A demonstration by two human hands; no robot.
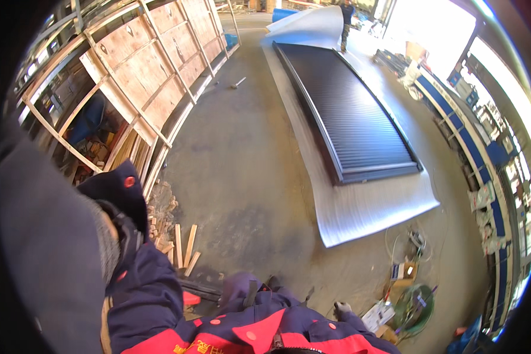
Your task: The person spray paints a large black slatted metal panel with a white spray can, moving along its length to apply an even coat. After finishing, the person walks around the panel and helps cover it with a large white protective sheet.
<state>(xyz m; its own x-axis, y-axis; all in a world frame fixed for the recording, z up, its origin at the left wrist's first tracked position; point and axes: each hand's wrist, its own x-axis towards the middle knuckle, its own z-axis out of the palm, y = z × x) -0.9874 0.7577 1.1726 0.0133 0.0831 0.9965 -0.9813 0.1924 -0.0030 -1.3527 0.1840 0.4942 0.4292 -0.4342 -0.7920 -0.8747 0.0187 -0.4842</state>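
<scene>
My left arm is raised, its dark blue sleeve [144, 295] bent close at the left; the hand itself is out of sight. Low at the right side of my body hangs my right hand [342, 307], in a greyish glove and small in view. Its fingers are too unclear to read, and nothing can be made out in it. Nearest to that hand are a white printed sheet [377, 315] and a round green tub [415, 310] with tools and scraps. Ahead on the floor lies a long dark ribbed panel [354, 112] in a black frame, on white foam sheeting [366, 209].
A metal frame with plywood boards [137, 56] stands along the left. Wood strips [189, 245] lie below it. At the far end, another person [347, 20] stands beside the raised sheeting. A long blue-and-white rack [454, 115] lines the right. Hoses and a small box [403, 271] sit nearby.
</scene>
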